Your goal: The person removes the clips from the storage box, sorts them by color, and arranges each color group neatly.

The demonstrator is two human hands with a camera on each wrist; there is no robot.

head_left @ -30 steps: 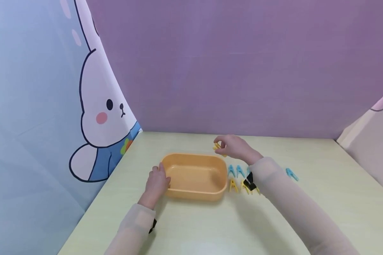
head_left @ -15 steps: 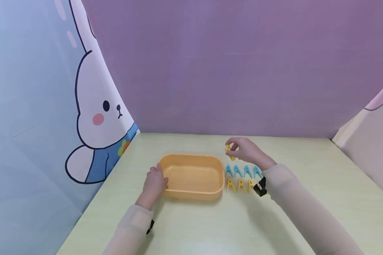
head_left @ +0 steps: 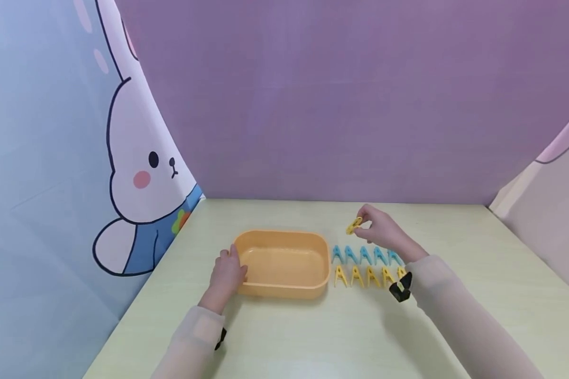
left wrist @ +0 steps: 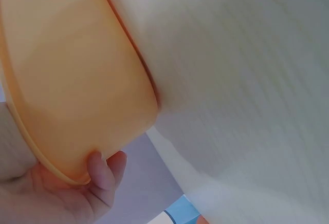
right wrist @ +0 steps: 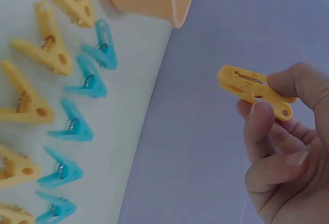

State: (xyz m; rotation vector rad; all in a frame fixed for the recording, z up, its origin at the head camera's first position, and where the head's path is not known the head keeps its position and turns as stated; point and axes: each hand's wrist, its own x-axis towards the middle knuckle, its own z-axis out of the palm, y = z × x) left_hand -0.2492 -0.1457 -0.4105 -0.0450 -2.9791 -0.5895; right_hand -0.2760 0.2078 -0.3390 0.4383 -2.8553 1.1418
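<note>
Pinching yellow clothespin (head_left: 353,225), right hand (head_left: 381,230), fingertip grip.

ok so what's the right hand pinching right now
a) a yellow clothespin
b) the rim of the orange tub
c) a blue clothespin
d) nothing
a: the right hand pinches a yellow clothespin between thumb and fingers, lifted above the rows of pegs on the table.

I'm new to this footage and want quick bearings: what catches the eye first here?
The orange tub at the table's middle, its left end held by the left hand. Right of it lie two neat rows of pegs, blue behind yellow. Above them the right hand pinches one yellow peg.
</note>
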